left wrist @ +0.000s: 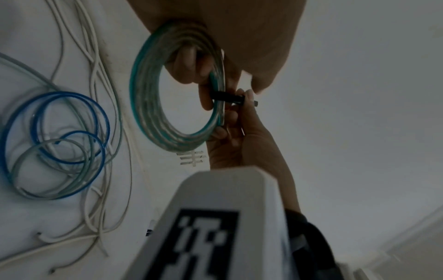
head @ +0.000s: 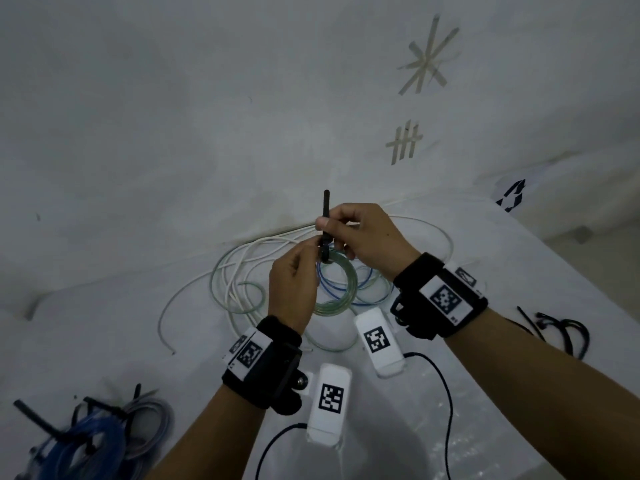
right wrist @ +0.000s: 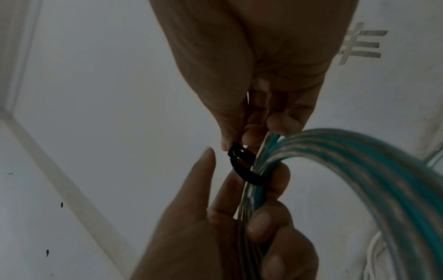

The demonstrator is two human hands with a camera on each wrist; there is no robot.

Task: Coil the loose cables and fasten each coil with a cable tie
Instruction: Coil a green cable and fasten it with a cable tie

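Note:
A coil of clear-green cable [head: 341,299] hangs above the white table, held up between both hands. My left hand [head: 313,251] grips the coil's top, its fingers curled round the strands [right wrist: 266,223]. A black cable tie [head: 326,209] is looped round the coil at that spot, with its tail sticking straight up. My right hand [head: 329,226] pinches the tie just above the loop [right wrist: 239,164]. In the left wrist view the tie [left wrist: 227,97] crosses the coil [left wrist: 143,106] on its right side.
Loose white, grey-green and blue cables [head: 242,271] sprawl on the table under the hands. A pile of tied coils [head: 90,441] lies at the lower left. Spare black ties [head: 561,330] lie at the right. Tape marks [head: 405,142] sit farther back.

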